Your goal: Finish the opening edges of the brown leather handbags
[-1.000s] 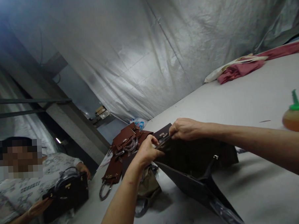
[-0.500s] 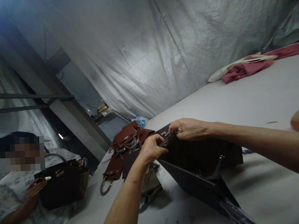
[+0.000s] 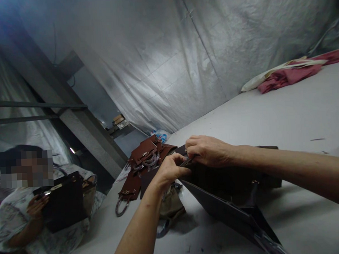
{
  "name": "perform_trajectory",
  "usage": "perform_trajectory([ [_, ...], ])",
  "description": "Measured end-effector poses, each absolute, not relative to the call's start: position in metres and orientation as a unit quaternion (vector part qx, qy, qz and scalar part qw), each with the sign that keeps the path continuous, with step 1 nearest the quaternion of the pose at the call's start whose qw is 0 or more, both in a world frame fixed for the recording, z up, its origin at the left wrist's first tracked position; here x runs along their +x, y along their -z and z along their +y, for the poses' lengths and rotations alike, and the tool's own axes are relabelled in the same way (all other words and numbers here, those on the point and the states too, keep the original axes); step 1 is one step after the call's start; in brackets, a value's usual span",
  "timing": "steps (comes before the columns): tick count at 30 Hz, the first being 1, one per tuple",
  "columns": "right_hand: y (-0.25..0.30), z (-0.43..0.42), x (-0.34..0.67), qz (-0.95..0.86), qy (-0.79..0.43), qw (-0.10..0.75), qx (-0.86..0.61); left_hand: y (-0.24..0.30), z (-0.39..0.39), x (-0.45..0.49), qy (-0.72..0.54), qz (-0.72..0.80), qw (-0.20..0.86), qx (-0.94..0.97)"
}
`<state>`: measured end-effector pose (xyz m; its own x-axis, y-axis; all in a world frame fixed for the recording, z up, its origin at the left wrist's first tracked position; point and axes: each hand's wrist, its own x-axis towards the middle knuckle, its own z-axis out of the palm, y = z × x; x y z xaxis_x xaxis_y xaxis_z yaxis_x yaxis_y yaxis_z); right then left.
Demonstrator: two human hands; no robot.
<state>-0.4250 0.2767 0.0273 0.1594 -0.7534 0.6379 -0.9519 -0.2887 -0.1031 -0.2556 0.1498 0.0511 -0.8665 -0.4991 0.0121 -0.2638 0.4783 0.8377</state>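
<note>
A dark brown handbag lies open on the white table in front of me. My left hand is closed on the bag's top edge near its metal clasp. My right hand is closed on the same edge just to the right, fingers pinched at the strap and clasp. The two hands almost touch. The bag's front flap spreads out toward me.
A pile of reddish-brown bags lies at the table's far left end, a tan bag under my left wrist. Pink cloth sits at the back right. A person at the left holds a dark bag. Grey sheeting hangs behind.
My right hand has slid left along the bag's edge, closer to my left hand. The person at the left has lifted their dark bag higher. The view has drifted, and the green-capped bottle has left it.
</note>
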Motion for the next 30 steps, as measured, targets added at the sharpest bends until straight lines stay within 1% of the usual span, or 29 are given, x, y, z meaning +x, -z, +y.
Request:
perform_trajectory([
  [2, -0.026, 0.277, -0.427, -0.568, -0.308, 0.167, 0.745, -0.05, 0.149, -0.248, 0.509, -0.82, 0.123, 0.23],
  [5, -0.026, 0.277, -0.43, -0.556, -0.317, 0.165, 0.75, -0.047, 0.149, -0.243, 0.535, -0.797, 0.134, 0.246],
  [14, -0.022, 0.275, -0.433, -0.519, -0.304, 0.185, 0.777, -0.039, 0.149, -0.253, 0.476, -0.826, 0.179, 0.243],
  [19, -0.018, 0.277, -0.431, -0.507, -0.299, 0.192, 0.786, -0.037, 0.149, -0.252, 0.475, -0.828, 0.184, 0.236],
  [25, -0.015, 0.275, -0.431, -0.538, -0.302, 0.183, 0.765, -0.037, 0.148, -0.255, 0.472, -0.832, 0.185, 0.225],
  [30, -0.02, 0.276, -0.427, -0.587, -0.302, 0.156, 0.735, -0.038, 0.148, -0.254, 0.479, -0.835, 0.175, 0.208],
])
